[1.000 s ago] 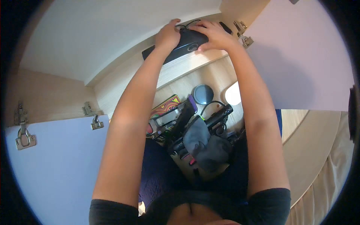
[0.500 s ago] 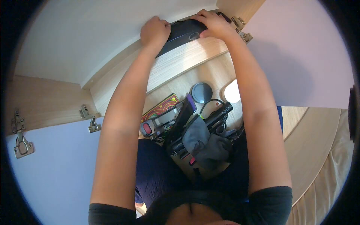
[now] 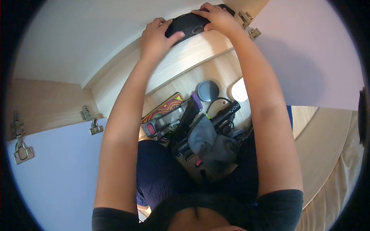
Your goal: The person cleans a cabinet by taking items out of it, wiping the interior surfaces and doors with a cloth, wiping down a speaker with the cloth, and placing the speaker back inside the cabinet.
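Note:
A black box-like item (image 3: 187, 27) with a round mark on its front lies on the wooden shelf (image 3: 181, 57) inside the cabinet, close to the back wall. My left hand (image 3: 157, 36) is at its left end, thumb on the front edge and fingers on top, spread apart. Across its right part rests my right hand (image 3: 216, 19), the fingers over the top and the thumb by the front face. Both hands touch the item from its two sides. Beyond my right hand a dark end piece (image 3: 228, 9) shows.
Below the shelf lie a round dark lid (image 3: 207, 91), a white object (image 3: 239, 91), a patterned red box (image 3: 165, 107), a grey cloth (image 3: 216, 148) and several black tools (image 3: 227, 115). Open doors stand left (image 3: 58, 169) and right (image 3: 308, 50), with metal hinges.
The black item sits farther back against the cabinet wall. My left hand has moved left and up to its end, its fingers opening from a curl; my right hand has moved up slightly.

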`<state>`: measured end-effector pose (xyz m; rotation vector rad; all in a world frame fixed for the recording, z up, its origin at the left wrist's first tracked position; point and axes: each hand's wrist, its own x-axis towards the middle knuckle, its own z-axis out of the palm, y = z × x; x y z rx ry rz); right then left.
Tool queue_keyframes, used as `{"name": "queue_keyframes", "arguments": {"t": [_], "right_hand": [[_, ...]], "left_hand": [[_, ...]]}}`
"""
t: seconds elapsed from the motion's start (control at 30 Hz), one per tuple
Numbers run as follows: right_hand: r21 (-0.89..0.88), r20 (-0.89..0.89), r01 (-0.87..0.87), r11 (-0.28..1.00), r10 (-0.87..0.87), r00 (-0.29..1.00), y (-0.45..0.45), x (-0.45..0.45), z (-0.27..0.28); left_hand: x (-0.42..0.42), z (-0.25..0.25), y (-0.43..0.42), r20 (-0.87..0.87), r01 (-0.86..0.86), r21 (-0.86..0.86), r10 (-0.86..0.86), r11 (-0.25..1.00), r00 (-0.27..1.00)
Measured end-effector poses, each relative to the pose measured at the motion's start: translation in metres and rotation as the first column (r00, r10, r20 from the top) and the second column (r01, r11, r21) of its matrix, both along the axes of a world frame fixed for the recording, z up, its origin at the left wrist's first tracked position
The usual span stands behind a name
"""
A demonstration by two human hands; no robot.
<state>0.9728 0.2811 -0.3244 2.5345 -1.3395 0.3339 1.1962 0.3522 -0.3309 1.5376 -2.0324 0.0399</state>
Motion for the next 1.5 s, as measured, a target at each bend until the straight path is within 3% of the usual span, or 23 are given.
{"name": "queue_keyframes", "arguments": {"t": [0.1,0.23,0.37,0.43,0.47,0.5,0.53,0.57,0.6,0.67,0.7,0.73,0.8,0.83,0.9,0.97,1.03,1.07,1.2,1.27,1.33,1.4,1.5], "right_hand": [[0.121,-0.005,-0.004,0.993,0.005,1.0,0.014,-0.001,0.014],[0.157,0.098,0.011,0.988,-0.027,0.995,0.021,0.0,0.013],[0.125,-0.022,0.111,0.986,-0.109,0.994,0.029,0.002,0.014],[0.112,0.133,0.004,0.994,-0.019,0.991,0.051,-0.008,0.018],[0.115,0.13,0.004,0.993,-0.019,0.991,0.057,-0.013,0.018],[0.167,0.148,0.002,0.986,-0.027,0.989,0.066,-0.016,0.016],[0.236,0.164,0.001,0.972,-0.041,0.986,0.079,-0.018,0.011],[0.339,-0.022,-0.055,0.939,0.066,0.998,0.095,-0.022,0.019],[0.348,-0.024,-0.048,0.936,0.061,0.998,0.117,-0.021,0.022],[0.742,-0.158,0.009,0.67,0.162,0.974,0.165,-0.014,0.024],[0.818,-0.071,-0.016,0.576,0.129,0.989,0.195,-0.009,0.016],[0.868,0.015,-0.055,0.494,0.085,0.996,0.219,-0.004,0.011],[0.868,-0.013,-0.034,0.496,0.09,0.996,0.287,0.008,0.025],[0.891,-0.108,0.026,0.453,0.157,0.982,0.31,0.015,0.034],[0.909,-0.19,0.082,0.408,0.232,0.954,0.334,0.028,0.038],[0.918,-0.316,0.145,0.368,0.462,0.829,0.343,0.036,0.027],[0.934,-0.25,0.073,0.351,0.493,0.833,0.327,0.032,0.004],[0.949,-0.18,0.008,0.315,0.523,0.833,0.316,0.03,0.0],[0.899,-0.322,0.093,0.429,0.502,0.802,0.289,0.017,0.041],[0.84,-0.156,0.045,0.541,0.162,0.974,0.284,-0.009,0.076],[0.825,-0.112,0.06,0.562,0.059,0.992,0.287,-0.032,0.093],[0.809,-0.036,0.048,0.586,-0.032,0.999,0.284,-0.051,0.095],[0.664,0.036,0.063,0.745,-0.116,0.993,0.28,-0.064,0.082]], "left_hand": [[0.004,-0.016,-0.001,-0.009,0.085,-0.135,-0.087,0.987,0.996],[0.003,-0.022,-0.004,0.078,0.023,-0.035,-0.02,0.999,0.997],[0.0,-0.01,0.002,0.158,-0.034,-0.004,0.034,0.999,0.987],[-0.002,0.001,0.018,0.344,0.076,-0.331,0.045,0.941,0.938],[-0.003,0.007,0.024,0.34,0.074,-0.329,0.045,0.942,0.939],[-0.004,0.013,0.032,0.216,0.091,-0.308,-0.024,0.947,0.976],[-0.003,0.015,0.047,0.083,0.112,-0.274,-0.092,0.955,0.992],[-0.002,0.012,0.064,-0.062,0.163,-0.175,-0.176,0.971,0.982],[-0.002,0.002,0.085,-0.067,0.168,-0.167,-0.181,0.972,0.981],[-0.003,-0.015,0.129,-0.228,0.188,0.146,-0.152,0.971,0.962],[-0.003,-0.015,0.157,-0.256,0.151,0.327,-0.067,0.933,0.964],[-0.003,-0.012,0.174,-0.262,0.115,0.48,0.017,0.87,0.965],[0.009,-0.022,0.204,-0.301,0.213,0.644,-0.012,0.735,0.953],[0.013,-0.026,0.216,-0.299,0.208,0.636,-0.012,0.743,0.954],[0.02,-0.032,0.246,-0.07,0.231,0.755,-0.274,0.613,0.959],[0.022,-0.03,0.267,0.037,0.181,0.788,-0.339,0.588,0.94],[0.015,-0.03,0.278,0.232,0.055,0.816,-0.414,0.575,0.88],[0.009,-0.033,0.286,0.312,0.031,0.768,-0.416,0.64,0.854],[-0.009,-0.04,0.313,0.371,-0.024,0.677,-0.313,0.735,0.874],[-0.016,-0.05,0.315,0.353,-0.143,0.692,-0.16,0.708,0.922],[-0.02,-0.043,0.32,0.271,-0.134,0.742,-0.111,0.656,0.956],[-0.021,-0.039,0.325,0.237,-0.215,0.772,0.044,0.599,0.971],[-0.02,-0.046,0.318,0.142,-0.17,0.839,0.093,0.517,0.985]]}}
